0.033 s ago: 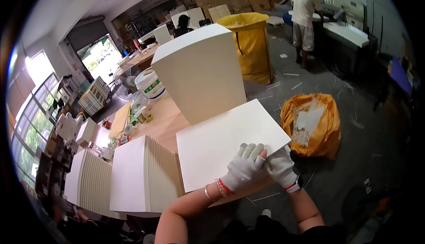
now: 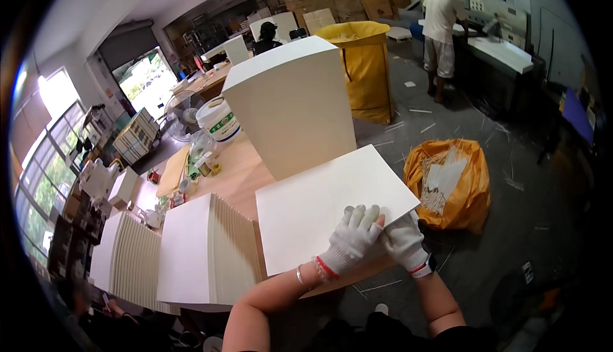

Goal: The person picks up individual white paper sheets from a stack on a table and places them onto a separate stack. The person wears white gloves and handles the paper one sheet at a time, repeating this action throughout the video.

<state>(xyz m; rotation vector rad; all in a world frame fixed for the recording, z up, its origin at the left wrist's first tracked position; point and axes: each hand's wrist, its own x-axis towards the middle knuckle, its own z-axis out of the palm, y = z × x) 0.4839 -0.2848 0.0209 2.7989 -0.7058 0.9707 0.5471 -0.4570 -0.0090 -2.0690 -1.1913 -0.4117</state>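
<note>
Both gloved hands meet at the near right corner of a large white sheet (image 2: 325,208) that lies flat on the wooden tabletop (image 2: 239,173). The left hand (image 2: 353,237) rests on top of the sheet, its fingers (image 2: 364,215) spread and nearly flat, pressing down rather than closed around anything. The right hand (image 2: 403,240) sits just beside it and partly under it at the sheet's right edge; its fingers curl at that edge, but whether they pinch the sheet or only touch it cannot be told, since the left hand covers them. The sheet stretches away from the hands toward the far left, its long axis running diagonally from the near left to the far right corner, which overhangs the tabletop's right edge; both hands are about equally near, the left one further onto the surface. Just beyond the sheet's far edge stands a tall white stack of sheets (image 2: 290,103). At the near left edge of the tabletop lie two fanned piles of white boards (image 2: 204,256). On the floor to the right sits an orange bag (image 2: 469,189) of paper offcuts, and farther off a yellow bin (image 2: 367,65).
</note>
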